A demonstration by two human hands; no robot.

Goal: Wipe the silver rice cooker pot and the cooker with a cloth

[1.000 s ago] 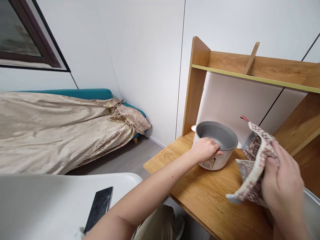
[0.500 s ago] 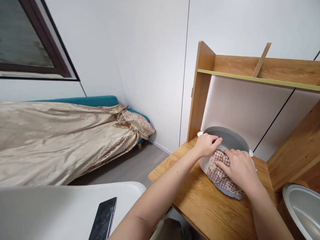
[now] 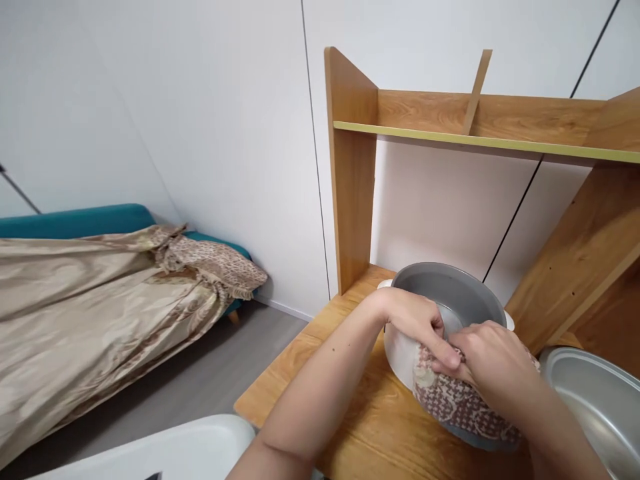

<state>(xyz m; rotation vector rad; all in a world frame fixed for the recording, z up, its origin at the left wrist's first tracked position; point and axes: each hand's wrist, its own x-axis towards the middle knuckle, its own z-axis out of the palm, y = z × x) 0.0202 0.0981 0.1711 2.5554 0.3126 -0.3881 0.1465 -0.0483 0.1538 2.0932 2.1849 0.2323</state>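
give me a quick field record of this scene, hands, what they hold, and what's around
left hand: left hand grips the near rim of the rice cooker
right hand: right hand presses a patterned cloth against the cooker's front
cooker: open, no lid, tilted toward the person
surface: wooden desk with a shelf above
nearby: metal inner pot at the right, draped sofa at the left

Single head-worn view, forward and down, close over the wooden desk [image 3: 320, 340], bed [image 3: 100, 293] off left.
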